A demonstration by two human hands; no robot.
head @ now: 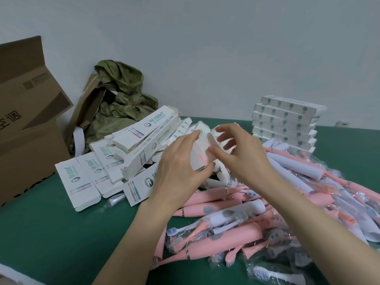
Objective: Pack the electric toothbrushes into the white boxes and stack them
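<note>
My left hand point(178, 163) grips a white toothbrush box point(200, 155) held up above the pile, fingers along its far side and thumb under it. A pink glow shows through the box wall. My right hand point(240, 153) is at the box's open end, thumb pressing the end flap point(211, 138), fingers spread and slightly curled above it. A heap of pink electric toothbrushes point(236, 233) in clear bags lies below and to the right. Several closed white boxes form a stack point(287, 122) at the back right.
Flat and half-folded white boxes point(86, 179) lie piled on the green table point(51, 233) to the left. A large brown carton point(26, 124) stands at the far left, with a crumpled green bag point(121, 99) against the wall behind the pile.
</note>
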